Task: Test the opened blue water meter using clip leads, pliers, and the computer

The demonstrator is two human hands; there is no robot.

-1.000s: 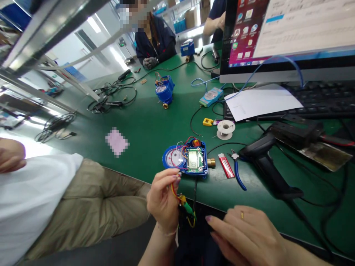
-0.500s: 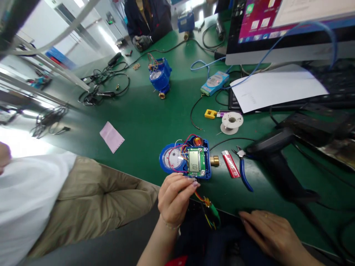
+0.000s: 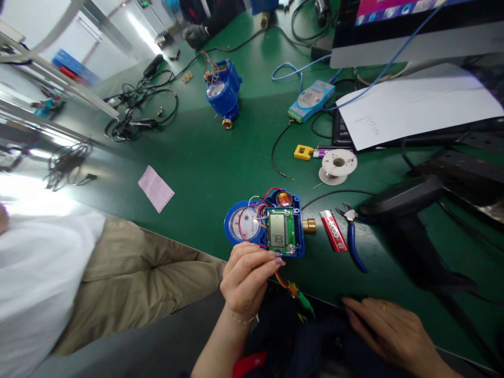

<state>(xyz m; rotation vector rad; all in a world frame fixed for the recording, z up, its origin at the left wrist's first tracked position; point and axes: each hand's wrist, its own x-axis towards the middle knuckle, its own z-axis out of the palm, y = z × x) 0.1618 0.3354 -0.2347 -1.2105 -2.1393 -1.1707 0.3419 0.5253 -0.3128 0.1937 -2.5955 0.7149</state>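
The opened blue water meter [image 3: 264, 224] lies low in the middle of the frame, near the front edge of the green table [image 3: 205, 173], its round dial to the left, a green circuit board with a small display [image 3: 279, 231] seated in the housing and a brass fitting [image 3: 309, 226] jutting to the right; the body looks heavy and rigid, so it should stay put when nudged, but the board and the thin red, yellow and white wires [image 3: 258, 210] looped over it look fragile and easy to pull loose; the safe place to hold is the blue housing rim, not the board or leads; the left hand [image 3: 248, 281] rises from the bottom centre, wrist bent back, fingers curled, the grip pinched on the wire bundle at the meter's lower edge, with clipped leads [image 3: 301, 302] trailing below it; the right hand [image 3: 388, 331] rests flat at the table's edge in the lower right, grip relaxed and holding nothing; a red lighter [image 3: 333, 231] and blue-handled cutters [image 3: 354, 241] lie just beside the fitting.
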